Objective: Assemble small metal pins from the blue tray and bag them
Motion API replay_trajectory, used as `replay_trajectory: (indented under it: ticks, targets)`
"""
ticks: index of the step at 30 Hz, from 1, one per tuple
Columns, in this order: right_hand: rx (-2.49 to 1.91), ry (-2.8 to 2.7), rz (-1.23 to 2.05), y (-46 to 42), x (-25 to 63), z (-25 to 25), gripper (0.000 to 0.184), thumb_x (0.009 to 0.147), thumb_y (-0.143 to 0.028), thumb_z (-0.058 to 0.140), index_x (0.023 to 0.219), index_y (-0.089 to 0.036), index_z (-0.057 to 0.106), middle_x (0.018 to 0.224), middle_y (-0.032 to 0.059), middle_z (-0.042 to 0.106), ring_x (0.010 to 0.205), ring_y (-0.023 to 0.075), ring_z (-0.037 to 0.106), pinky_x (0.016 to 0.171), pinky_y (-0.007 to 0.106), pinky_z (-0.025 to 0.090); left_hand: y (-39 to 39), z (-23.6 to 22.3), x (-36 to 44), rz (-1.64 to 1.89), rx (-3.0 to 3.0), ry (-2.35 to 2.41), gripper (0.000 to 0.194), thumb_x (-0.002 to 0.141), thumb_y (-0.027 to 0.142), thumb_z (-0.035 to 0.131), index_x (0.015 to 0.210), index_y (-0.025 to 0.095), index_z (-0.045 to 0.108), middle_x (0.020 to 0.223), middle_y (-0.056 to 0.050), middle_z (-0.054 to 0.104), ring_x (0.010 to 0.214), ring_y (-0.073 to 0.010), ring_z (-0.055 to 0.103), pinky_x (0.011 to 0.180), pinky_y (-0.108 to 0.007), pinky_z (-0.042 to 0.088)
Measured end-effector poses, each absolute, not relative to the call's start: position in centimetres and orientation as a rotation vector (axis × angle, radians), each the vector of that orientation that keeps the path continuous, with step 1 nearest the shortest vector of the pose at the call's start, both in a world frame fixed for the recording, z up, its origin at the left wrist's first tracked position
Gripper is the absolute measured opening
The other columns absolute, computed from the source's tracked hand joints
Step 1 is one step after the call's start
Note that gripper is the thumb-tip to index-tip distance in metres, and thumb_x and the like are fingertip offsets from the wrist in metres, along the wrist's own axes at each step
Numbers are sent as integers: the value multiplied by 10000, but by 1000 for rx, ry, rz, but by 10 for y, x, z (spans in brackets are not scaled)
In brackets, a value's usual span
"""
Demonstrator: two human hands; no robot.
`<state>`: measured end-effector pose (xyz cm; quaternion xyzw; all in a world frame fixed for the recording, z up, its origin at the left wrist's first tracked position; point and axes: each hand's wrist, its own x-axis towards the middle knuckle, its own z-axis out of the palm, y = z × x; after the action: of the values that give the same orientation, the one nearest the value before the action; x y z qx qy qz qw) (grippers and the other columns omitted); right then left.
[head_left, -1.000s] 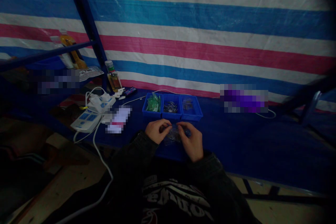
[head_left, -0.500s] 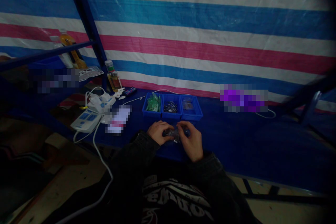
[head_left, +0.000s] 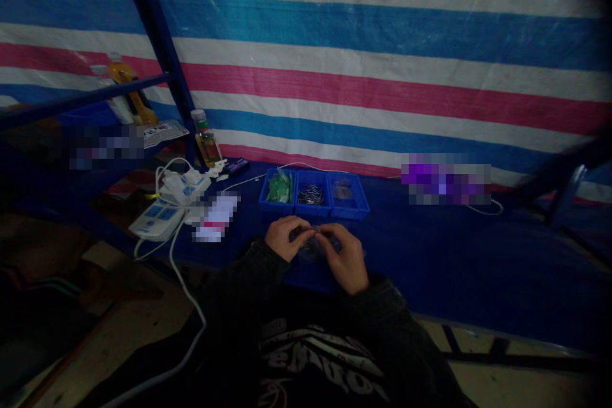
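Observation:
Over the front of the blue table, a clear plastic bag [head_left: 310, 252] hangs between my two hands, with its contents too dim to make out. My left hand [head_left: 285, 236] is closed on the bag's upper edge with thumb and fingertips. Close against it, my right hand [head_left: 345, 256] pinches the same edge, the fingertips of both nearly meeting. Just beyond them stand three joined blue bins: the left bin [head_left: 276, 208] holds green packets, the middle bin [head_left: 313, 210] metal screws or nails, and the right bin [head_left: 351, 211] small clear bags.
Left of the bins lie a phone [head_left: 216, 218] with a blurred screen and white power strips [head_left: 155, 222] with cables. A bottle [head_left: 208, 143] stands behind them by the blue frame post [head_left: 157, 35]. A blurred purple item [head_left: 442, 183] lies at the back right.
My fingertips have drawn together at the bag's upper edge, and the fingers of both hands have shifted slightly. The bins and other items have stayed put.

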<state>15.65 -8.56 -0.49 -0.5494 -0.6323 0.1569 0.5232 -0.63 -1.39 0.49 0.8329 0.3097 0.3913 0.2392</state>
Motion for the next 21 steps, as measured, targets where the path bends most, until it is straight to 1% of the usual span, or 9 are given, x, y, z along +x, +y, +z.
replay_trajectory:
  ticks: [3,7,9,14,21]
  targets:
    - [-1306,-1504,347,-86,157,-5,114,914,-227,568,887,-216,678,888,32,690,855,198,630,794,325,470,-14,4,-6,1089,2249,823,183,880,322,640,810,158,679,769,-35,690,721,-152,633,716,-263,484]
    - [-1281,-1499,329,-88,158,-5,127,900,-208,583,805,-217,666,807,15,672,779,185,622,739,309,463,-16,4,-6,1072,2227,772,173,877,317,647,878,149,687,804,-46,699,724,-149,641,704,-253,497]
    - [-1276,-1506,331,-88,158,-4,140,905,-211,576,802,-215,670,803,17,672,769,183,622,730,306,464,-17,5,-5,1077,2217,756,168,874,308,651,893,145,689,817,-50,704,728,-148,643,703,-248,501]
    - [-1285,-1514,345,-88,158,-4,176,926,-206,529,870,-214,695,860,30,693,816,188,637,762,308,471,-17,6,-5,1112,2207,760,143,850,280,676,905,148,684,820,-44,711,718,-140,639,700,-239,504]
    - [-1337,-1519,295,-89,156,-1,147,908,-207,546,804,-205,651,761,11,648,720,173,598,692,296,435,-19,7,-6,1107,2164,813,164,826,305,699,877,157,652,781,-26,692,677,-129,619,669,-230,491]
